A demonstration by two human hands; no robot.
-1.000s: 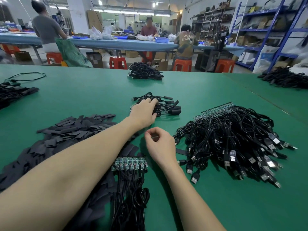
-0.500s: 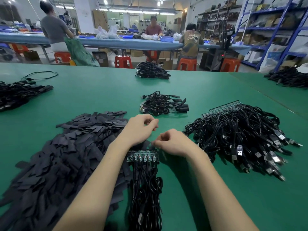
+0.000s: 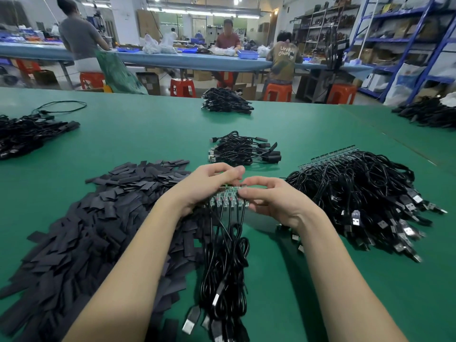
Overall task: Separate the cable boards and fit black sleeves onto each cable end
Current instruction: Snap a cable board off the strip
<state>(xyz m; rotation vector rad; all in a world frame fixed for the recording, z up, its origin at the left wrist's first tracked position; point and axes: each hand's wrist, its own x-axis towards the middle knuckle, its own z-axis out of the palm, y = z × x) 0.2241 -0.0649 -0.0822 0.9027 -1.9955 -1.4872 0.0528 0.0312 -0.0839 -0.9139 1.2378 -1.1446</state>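
Note:
A strip of small green cable boards (image 3: 228,197) is lifted off the green table (image 3: 138,134) between my hands. My left hand (image 3: 204,185) grips its left part, fingers curled over the top edge. My right hand (image 3: 274,202) pinches its right end between thumb and fingers. Black cables (image 3: 227,262) hang from the boards toward me, ending in USB plugs. A broad heap of flat black sleeves (image 3: 93,218) lies to the left, partly under my left forearm. A small bundle of sleeved cables (image 3: 244,150) lies beyond my hands.
A large pile of cables on board strips (image 3: 357,193) fills the right side. More cable heaps lie at far left (image 3: 27,134), far centre (image 3: 225,103) and far right (image 3: 427,113). Several people work at a blue bench (image 3: 187,60) behind.
My left hand came back from the small sleeved bundle. Both hands closed on the board strip and lifted it from the table.

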